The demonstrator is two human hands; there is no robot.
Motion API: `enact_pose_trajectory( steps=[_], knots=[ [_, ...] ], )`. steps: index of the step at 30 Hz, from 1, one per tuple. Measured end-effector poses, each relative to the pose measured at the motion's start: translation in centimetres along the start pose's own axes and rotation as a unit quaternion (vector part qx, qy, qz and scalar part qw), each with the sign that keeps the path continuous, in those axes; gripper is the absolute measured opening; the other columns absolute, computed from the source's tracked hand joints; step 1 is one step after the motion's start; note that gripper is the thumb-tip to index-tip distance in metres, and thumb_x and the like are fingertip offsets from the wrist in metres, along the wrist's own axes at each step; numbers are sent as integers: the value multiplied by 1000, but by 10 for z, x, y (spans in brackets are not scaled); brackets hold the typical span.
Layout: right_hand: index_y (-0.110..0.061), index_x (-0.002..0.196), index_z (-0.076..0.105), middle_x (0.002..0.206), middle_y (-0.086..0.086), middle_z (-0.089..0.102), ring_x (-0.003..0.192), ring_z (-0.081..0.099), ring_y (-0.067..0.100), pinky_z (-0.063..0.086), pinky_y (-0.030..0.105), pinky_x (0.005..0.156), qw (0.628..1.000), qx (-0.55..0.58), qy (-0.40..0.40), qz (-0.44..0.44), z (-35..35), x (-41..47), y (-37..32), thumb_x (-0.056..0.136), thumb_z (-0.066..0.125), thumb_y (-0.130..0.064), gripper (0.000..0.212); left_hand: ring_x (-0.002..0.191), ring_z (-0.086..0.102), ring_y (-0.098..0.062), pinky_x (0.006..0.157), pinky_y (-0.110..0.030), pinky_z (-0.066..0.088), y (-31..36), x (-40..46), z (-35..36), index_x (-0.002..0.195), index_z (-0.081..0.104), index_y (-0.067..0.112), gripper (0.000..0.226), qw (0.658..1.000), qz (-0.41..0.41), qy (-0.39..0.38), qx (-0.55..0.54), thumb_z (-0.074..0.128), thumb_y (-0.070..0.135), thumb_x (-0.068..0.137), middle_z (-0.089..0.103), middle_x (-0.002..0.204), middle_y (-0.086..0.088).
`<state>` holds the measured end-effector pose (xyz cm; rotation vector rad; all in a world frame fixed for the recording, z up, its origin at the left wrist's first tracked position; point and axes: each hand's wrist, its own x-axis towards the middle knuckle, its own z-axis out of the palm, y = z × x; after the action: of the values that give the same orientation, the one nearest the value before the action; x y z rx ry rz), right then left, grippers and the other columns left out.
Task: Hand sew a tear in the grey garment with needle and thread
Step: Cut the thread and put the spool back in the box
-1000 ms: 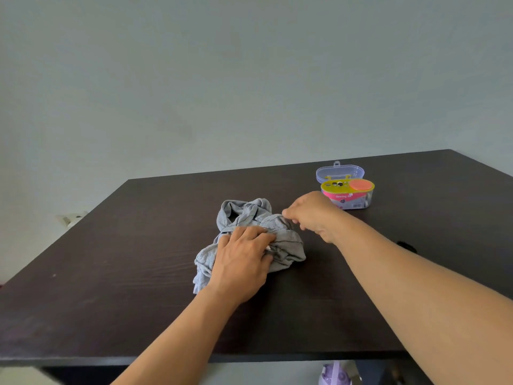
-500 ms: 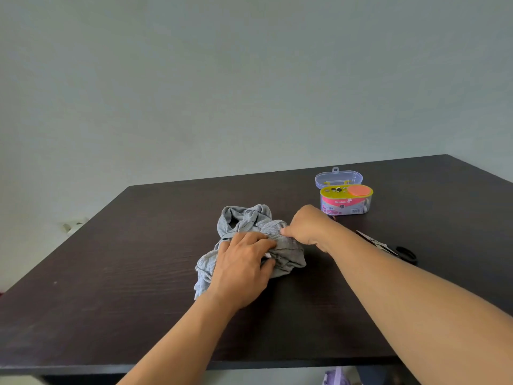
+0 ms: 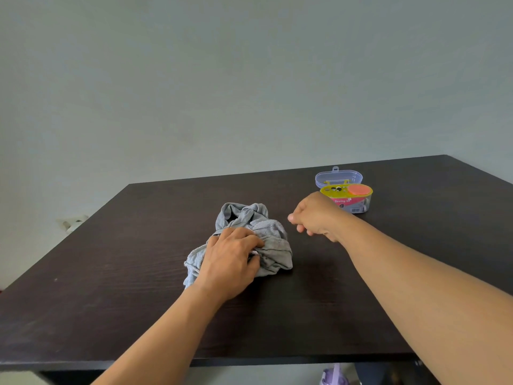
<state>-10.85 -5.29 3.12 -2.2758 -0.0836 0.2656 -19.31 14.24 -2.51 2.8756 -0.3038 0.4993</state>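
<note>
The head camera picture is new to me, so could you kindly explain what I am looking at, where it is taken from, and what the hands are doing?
There is no machine here: a person wears a wide-angle camera on the head, so you look forward and down along their own bare arms. A dark table stands before a plain wall. The left hand rests on a crumpled grey garment, its fingers curled into the cloth. The right hand is raised beside the garment, apart from it, fingers curled as if pinching; any needle or thread there is too small to make out. Behind it stands an open sewing kit, its clear lid tipped back.
</note>
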Motion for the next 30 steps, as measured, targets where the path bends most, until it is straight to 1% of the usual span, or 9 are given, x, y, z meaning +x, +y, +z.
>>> enact_pose_trajectory(
  steps=[4, 8, 11, 13, 16, 19, 23, 26, 30],
  knots=[
    [-18, 84, 67, 76, -3, 69, 65, 55, 11, 36, 24, 54, 994, 102, -7, -37, -1, -3, -3, 93, 63, -28, 14, 125, 43, -9, 101, -36, 34, -5, 0, -1, 120, 66, 35, 32, 1000, 5, 4, -1, 57, 34, 89, 53, 127, 21],
    [-21, 84, 64, 80, -2, 73, 73, 63, 14, 38, 31, 67, 967, 235, -72, -64, -6, -6, -15, 95, 62, -27, 13, 118, 47, -10, 95, -36, 35, -3, 2, -5, 109, 68, 34, 35, 1000, 10, 16, -13, 53, 44, 79, 51, 124, 18],
    [-19, 85, 62, 76, 0, 73, 69, 66, 15, 39, 32, 69, 969, 199, -102, -101, -10, -10, -25, 97, 60, -22, 12, 110, 49, -12, 91, -36, 35, 4, 14, -21, 107, 61, 29, 35, 992, -15, 67, -103, 47, 44, 78, 52, 118, 15],
    [-17, 84, 62, 68, 0, 70, 63, 63, 15, 40, 30, 63, 973, 155, -112, -128, -10, -11, -32, 97, 60, -17, 13, 115, 50, -11, 96, -37, 41, 11, 28, -34, 121, 56, 28, 36, 976, -37, 83, -199, 52, 38, 87, 52, 121, 15],
    [-15, 81, 65, 63, -1, 67, 61, 61, 15, 42, 30, 59, 977, 103, -101, -156, -14, -13, -41, 95, 62, -14, 14, 118, 56, -7, 100, -31, 47, 20, 51, -53, 142, 47, 23, 50, 931, -75, 18, -358, 62, 22, 95, 59, 132, 11],
    [-16, 83, 68, 66, -1, 67, 61, 60, 12, 41, 26, 56, 983, 54, -65, -165, -27, -17, -44, 92, 66, -17, 9, 93, 69, -17, 90, -36, 55, 23, 62, -60, 117, 70, 19, 24, 904, -94, -5, -417, 69, 17, 93, 76, 106, -3],
    [-15, 88, 71, 71, -1, 69, 66, 63, 11, 43, 28, 63, 985, 20, -51, -164, -40, -21, -41, 88, 68, -23, 8, 70, 53, -19, 69, -33, 47, 24, 66, -58, 90, 76, 20, 7, 900, -108, -12, -422, 70, 21, 92, 68, 76, 0],
    [-19, 81, 69, 67, -4, 67, 66, 62, 11, 42, 29, 64, 986, 57, -42, -154, -44, -20, -38, 87, 67, -22, 7, 70, 51, -14, 68, -29, 44, 25, 68, -56, 86, 71, 19, 12, 898, -130, -21, -420, 63, 17, 94, 63, 74, 3],
    [-16, 89, 68, 67, -4, 67, 66, 61, 12, 41, 29, 63, 984, 106, -47, -137, -47, -19, -35, 89, 65, -21, 6, 77, 58, -13, 76, -31, 49, 26, 66, -52, 94, 70, 21, 12, 903, -134, -11, -407, 60, 15, 91, 67, 87, 0]
  ],
)
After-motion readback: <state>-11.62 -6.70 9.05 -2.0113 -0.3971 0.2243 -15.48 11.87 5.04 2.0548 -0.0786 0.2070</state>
